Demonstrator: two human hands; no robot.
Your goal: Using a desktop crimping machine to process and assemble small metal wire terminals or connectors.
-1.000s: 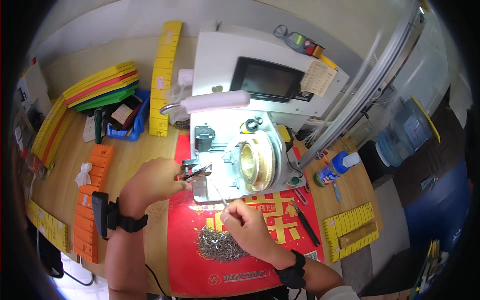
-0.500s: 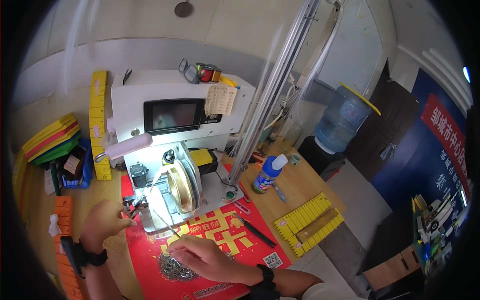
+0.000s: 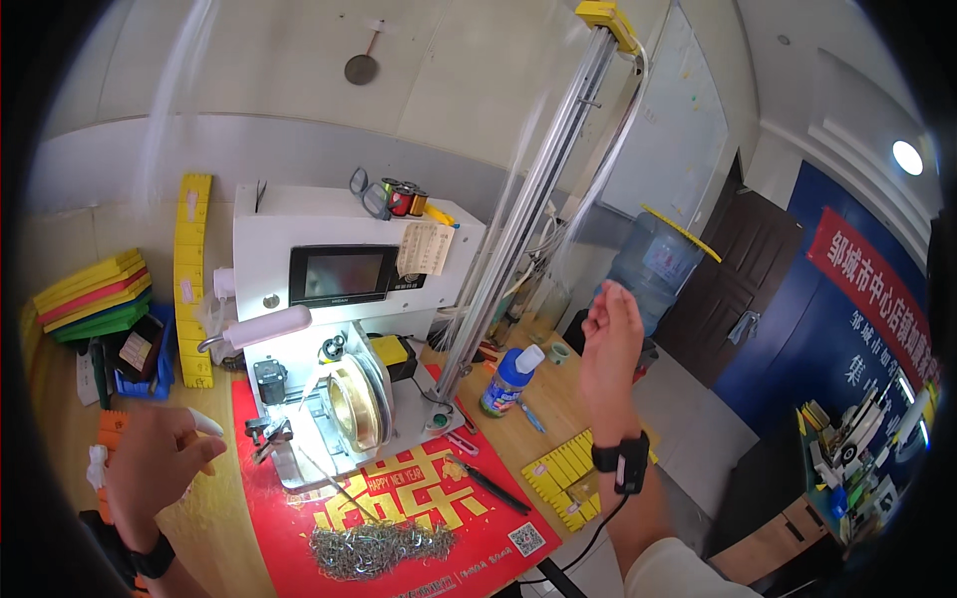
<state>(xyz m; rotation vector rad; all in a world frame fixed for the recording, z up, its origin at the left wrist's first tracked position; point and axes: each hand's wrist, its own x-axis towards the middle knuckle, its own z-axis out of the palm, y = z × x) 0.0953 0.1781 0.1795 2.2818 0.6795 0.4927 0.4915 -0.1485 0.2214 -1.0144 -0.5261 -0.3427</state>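
Left of the white benchtop machine [image 3: 274, 224], my left hand [image 3: 159, 458] is raised over the wooden table, thumb and forefinger apart, a white covering on one fingertip. Nothing shows in its grip. My right hand [image 3: 610, 344] is lifted high on the right, in front of the water bottle, fingers loosely bent and empty. A lamp lights the machine's small clamp parts [image 3: 267, 431] and its gold-coloured wheel [image 3: 351, 404]. A thin dark strand [image 3: 339, 488] runs from there toward a heap of small bent metal pieces [image 3: 364, 550] on a red printed sheet [image 3: 284, 548].
Black tweezers [image 3: 493, 488] and a pink-handled cutter [image 3: 462, 443] lie on the sheet. A blue-capped bottle [image 3: 506, 384] stands right, near yellow slotted boards [image 3: 558, 478]. A metal post [image 3: 528, 219] rises behind. At left are stacked coloured boards [image 3: 95, 299] and a blue bin [image 3: 164, 364].
My right hand has risen from beside the metal heap to the upper right. My left hand has drawn back left from the machine's clamp. The view has shifted, uncovering the heap.
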